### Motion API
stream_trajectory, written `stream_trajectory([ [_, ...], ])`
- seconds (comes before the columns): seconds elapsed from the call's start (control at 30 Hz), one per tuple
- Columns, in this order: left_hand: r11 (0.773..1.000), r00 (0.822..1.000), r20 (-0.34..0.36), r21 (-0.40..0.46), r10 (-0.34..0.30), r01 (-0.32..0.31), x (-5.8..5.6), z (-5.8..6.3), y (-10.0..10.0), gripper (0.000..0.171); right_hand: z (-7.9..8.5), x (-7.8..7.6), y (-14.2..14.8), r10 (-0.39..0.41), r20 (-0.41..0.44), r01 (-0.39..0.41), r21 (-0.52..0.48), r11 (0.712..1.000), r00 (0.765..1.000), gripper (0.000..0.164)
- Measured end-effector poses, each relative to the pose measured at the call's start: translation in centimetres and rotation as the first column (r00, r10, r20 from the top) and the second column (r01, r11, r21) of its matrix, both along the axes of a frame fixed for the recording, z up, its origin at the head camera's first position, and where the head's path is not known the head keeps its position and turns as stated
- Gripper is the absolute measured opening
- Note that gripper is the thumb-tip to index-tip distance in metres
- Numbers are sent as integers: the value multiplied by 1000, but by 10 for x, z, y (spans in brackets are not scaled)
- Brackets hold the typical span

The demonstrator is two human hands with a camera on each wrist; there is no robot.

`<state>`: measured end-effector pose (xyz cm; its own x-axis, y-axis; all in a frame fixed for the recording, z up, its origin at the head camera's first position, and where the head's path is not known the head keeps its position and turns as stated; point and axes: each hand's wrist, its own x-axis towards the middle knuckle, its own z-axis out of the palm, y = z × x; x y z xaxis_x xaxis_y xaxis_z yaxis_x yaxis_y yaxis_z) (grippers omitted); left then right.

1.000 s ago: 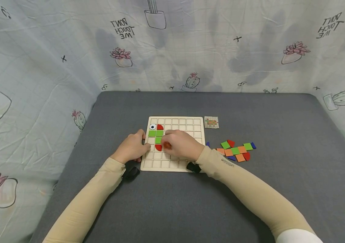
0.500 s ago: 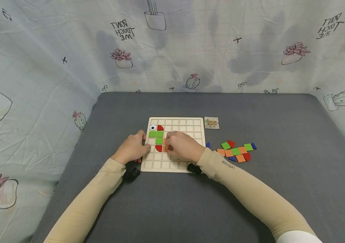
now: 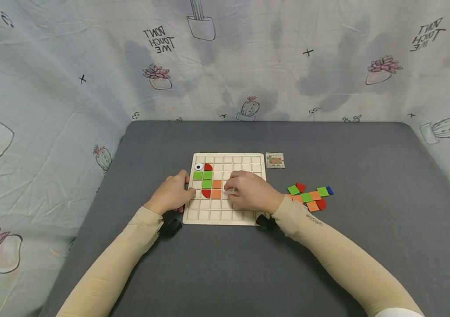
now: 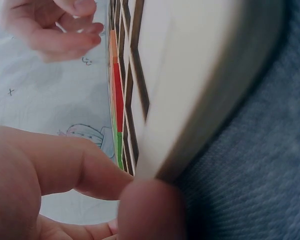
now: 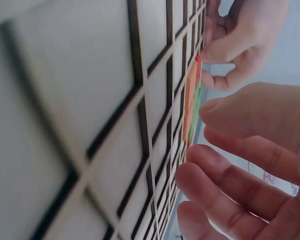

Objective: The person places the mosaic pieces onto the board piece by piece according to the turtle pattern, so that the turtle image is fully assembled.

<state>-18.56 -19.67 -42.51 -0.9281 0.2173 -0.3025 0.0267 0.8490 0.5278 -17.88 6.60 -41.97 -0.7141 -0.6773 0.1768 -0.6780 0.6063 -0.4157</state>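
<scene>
A pale wooden grid board (image 3: 244,160) lies on the table. My left hand (image 3: 170,191) grips its left edge; in the left wrist view, thumb and finger (image 4: 100,167) meet at the board's corner. My right hand (image 3: 254,191) hovers over the middle, its fingers loosely bent and apart, holding nothing in the right wrist view. Two orange squares (image 3: 216,189) sit in cells just left of it. Beside them are green squares (image 3: 206,184), a red rounded piece (image 3: 206,193), another red rounded piece (image 3: 208,167) and a white eye tile (image 3: 198,167).
Loose green, orange, red and blue tiles (image 3: 306,197) lie right of the board, partly behind my right forearm. A small printed pattern card (image 3: 275,160) rests at the board's upper right. Grey cloth covers the table (image 3: 217,264); a patterned curtain (image 3: 225,57) hangs behind.
My right hand has let go of an orange square in the grid and drawn back to the right, uncovering both orange squares. The left hand has stayed at the board's edge.
</scene>
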Motion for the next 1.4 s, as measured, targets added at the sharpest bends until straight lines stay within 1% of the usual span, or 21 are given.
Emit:
stream_trajectory([
  [0.23,1000,1000,5,-6,9,-9,1,0,-1,33,3,6,20,-41,-6,41,-8,999,999,12],
  [0.53,1000,1000,5,2,-2,2,1,-1,-2,35,0,13,45,-68,-57,66,-34,997,996,11],
  [0.67,1000,1000,11,8,-6,6,0,-1,-1,35,-1,17,59,-81,-49,79,-40,996,995,13],
  [0.8,1000,1000,19,16,-9,9,0,-2,0,36,0,23,74,-114,-43,113,-25,993,992,14],
  [0.9,1000,1000,20,20,-14,14,0,-1,0,36,1,27,84,-139,-48,140,10,990,989,16],
  [1.13,1000,1000,17,20,-13,13,0,-2,-2,36,-1,35,102,-160,-44,163,57,985,986,22],
  [1.3,1000,1000,17,20,-11,11,0,-3,-2,36,-4,37,109,-171,-70,176,77,981,983,28],
  [1.4,1000,1000,16,22,-12,12,0,-3,-1,36,-5,38,114,-171,-92,178,76,981,981,25],
])
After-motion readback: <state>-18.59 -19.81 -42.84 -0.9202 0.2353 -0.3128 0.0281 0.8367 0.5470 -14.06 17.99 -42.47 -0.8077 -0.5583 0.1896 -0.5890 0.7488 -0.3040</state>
